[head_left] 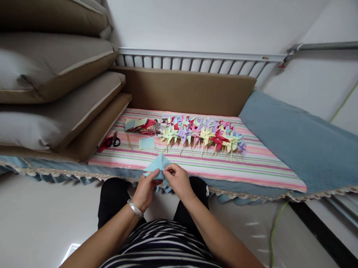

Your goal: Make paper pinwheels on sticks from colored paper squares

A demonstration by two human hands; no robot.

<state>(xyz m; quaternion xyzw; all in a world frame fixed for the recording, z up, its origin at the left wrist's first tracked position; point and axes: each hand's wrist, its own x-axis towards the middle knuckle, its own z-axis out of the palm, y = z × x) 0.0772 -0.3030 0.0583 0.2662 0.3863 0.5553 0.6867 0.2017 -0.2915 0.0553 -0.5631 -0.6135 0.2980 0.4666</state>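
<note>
Both my hands pinch a light blue paper sheet (158, 163) folded into a triangle, held above my knees at the near edge of the striped cloth (257, 162). My left hand (145, 190), with a silver bracelet on the wrist, grips its lower left side. My right hand (178, 180) pinches the fold at the middle. On the cloth behind lies a row of several colourful paper pinwheels on wooden sticks (205, 136).
A stack of coloured paper squares (140, 124), a single blue square (147, 143), loose wooden sticks (128, 141) and red-handled scissors (110, 141) lie on the cloth's left part. Stacked beige cushions (46, 76) stand at the left. A blue blanket (304, 144) covers the right.
</note>
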